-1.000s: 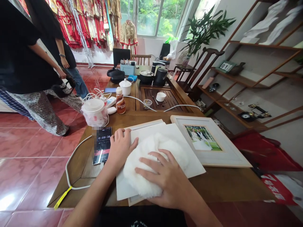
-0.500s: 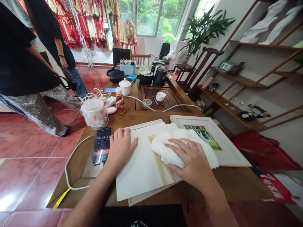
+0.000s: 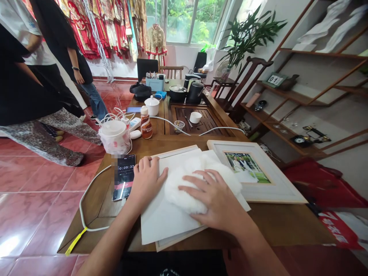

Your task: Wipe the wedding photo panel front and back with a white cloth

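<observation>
My left hand (image 3: 147,182) lies flat on a white sheet (image 3: 169,214), its fingertips near the sheet's left side. My right hand (image 3: 217,199) presses down on a white fluffy pad (image 3: 186,191), which rests on that sheet. Under the sheet lies a pale wooden frame edge (image 3: 179,239), mostly hidden. To the right, a wide white-matted framed photograph (image 3: 247,168) lies flat, with the pad close to its left side. A phone showing a timer (image 3: 124,177) lies just left of my left hand.
A cable (image 3: 86,207) runs along the wooden table's (image 3: 94,207) left side. Further back stand a wrapped white pot (image 3: 114,136), a brown bottle (image 3: 146,124) and a tea tray (image 3: 195,119). People (image 3: 37,84) stand on the red tile floor at left; shelves rise at right.
My right hand and the pad have moved left since the last frame, uncovering more of the photograph. My left hand stays in place. People at left have shifted, and a white shirt now shows.
</observation>
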`<state>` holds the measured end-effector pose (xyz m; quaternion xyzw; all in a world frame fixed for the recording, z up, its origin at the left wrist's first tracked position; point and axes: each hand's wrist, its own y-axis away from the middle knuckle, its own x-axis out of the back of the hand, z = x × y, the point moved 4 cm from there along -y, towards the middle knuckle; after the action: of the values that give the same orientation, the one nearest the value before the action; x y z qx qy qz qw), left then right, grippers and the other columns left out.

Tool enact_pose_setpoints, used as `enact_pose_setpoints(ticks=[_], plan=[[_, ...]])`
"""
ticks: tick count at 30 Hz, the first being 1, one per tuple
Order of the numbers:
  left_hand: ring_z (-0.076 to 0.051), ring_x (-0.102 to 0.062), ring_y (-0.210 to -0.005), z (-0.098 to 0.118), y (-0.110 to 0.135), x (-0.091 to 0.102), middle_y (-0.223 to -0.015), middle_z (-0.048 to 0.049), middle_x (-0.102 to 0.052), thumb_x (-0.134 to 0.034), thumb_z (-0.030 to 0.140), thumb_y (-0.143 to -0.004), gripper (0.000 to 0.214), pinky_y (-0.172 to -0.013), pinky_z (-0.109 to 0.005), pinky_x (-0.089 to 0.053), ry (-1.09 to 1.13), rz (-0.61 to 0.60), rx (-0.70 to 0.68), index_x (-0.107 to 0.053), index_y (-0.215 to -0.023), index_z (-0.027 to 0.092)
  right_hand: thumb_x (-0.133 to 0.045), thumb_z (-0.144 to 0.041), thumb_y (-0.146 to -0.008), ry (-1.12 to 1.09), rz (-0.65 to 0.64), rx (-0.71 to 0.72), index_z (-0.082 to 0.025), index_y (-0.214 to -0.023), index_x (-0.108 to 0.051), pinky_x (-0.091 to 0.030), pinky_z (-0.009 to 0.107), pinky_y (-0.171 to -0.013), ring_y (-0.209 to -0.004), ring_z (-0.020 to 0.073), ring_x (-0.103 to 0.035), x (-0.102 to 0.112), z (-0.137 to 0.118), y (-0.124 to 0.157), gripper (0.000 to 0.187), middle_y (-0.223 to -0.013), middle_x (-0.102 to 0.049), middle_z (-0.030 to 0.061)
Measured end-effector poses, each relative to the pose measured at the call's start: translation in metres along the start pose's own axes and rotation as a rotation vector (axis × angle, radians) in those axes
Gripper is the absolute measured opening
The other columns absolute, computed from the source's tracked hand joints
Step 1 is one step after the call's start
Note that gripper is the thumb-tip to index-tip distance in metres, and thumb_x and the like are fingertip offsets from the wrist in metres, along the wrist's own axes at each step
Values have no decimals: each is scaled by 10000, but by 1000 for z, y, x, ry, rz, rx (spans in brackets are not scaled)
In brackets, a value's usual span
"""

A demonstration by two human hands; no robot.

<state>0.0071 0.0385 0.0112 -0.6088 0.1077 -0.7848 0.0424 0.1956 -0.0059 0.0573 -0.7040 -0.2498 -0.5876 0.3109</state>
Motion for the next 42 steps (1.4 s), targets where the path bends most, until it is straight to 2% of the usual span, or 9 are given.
enact_pose_setpoints(ticks=[3,9,11,19,26,32,34,40,42], plan=[[-294,-476,-1096,0,0,0,-1129,-115,-501,-403,438,-952,368,-929,-453,-349,3,6,-2,-474,-1207,183,-621,-448,-780,-7,6,-28,-323,-1234,-567,-234,542,-1006,-1193,316,-435,1,5,-3,475,-1348,-540,14],[-291,-481,-1086,5,-4,5,-1119,-113,-504,-390,442,-958,365,-912,-437,-371,-21,10,-15,-473,-1209,190,-517,-532,-844,-143,-126,193,-327,-1314,-483,-118,562,-1046,-1234,307,-399,-2,-26,2,513,-1386,-510,3],[-292,-480,-1086,5,-4,5,-1121,-115,-505,-392,439,-957,363,-913,-442,-371,-23,16,-12,-473,-1209,190,-517,-530,-845,-141,-132,225,-317,-1328,-471,-114,561,-1050,-1237,306,-398,-3,-29,3,529,-1396,-502,8],[-293,-473,-1099,2,-2,3,-1129,-119,-507,-407,446,-950,372,-923,-443,-359,-3,2,-17,-482,-1196,178,-604,-472,-790,-2,-3,37,-297,-1257,-545,-204,562,-1009,-1188,325,-434,-2,-7,-4,503,-1344,-546,32],[-279,-475,-1093,6,-3,5,-1136,-109,-504,-378,365,-960,300,-923,-432,-360,-2,16,-10,-481,-1195,211,-560,-490,-800,-77,-66,247,-323,-1277,-529,-186,535,-1040,-1212,298,-433,-3,-24,6,506,-1354,-540,10],[-282,-471,-1102,6,-2,4,-1116,-109,-506,-381,328,-952,285,-925,-437,-359,-7,17,-6,-485,-1184,200,-618,-443,-760,-17,28,-3,-306,-1228,-573,-239,533,-1007,-1169,309,-455,2,1,3,490,-1329,-558,21],[-284,-474,-1098,6,-2,4,-1112,-112,-506,-385,327,-951,285,-924,-439,-361,-10,20,-6,-487,-1181,194,-612,-437,-763,-16,32,-11,-302,-1222,-576,-238,539,-1005,-1171,315,-453,2,0,1,480,-1330,-558,24],[-282,-485,-1076,7,-4,6,-1116,-106,-509,-393,344,-950,282,-912,-432,-375,-16,22,-9,-494,-1176,210,-566,-503,-775,-111,-91,253,-311,-1294,-509,-188,559,-1040,-1203,307,-441,-4,-33,4,556,-1354,-537,9],[-287,-485,-1076,6,-4,6,-1114,-109,-511,-398,344,-947,288,-910,-439,-376,-18,27,-7,-496,-1179,205,-566,-515,-777,-123,-106,273,-304,-1307,-496,-177,563,-1046,-1208,307,-436,-6,-35,5,574,-1368,-525,16]])
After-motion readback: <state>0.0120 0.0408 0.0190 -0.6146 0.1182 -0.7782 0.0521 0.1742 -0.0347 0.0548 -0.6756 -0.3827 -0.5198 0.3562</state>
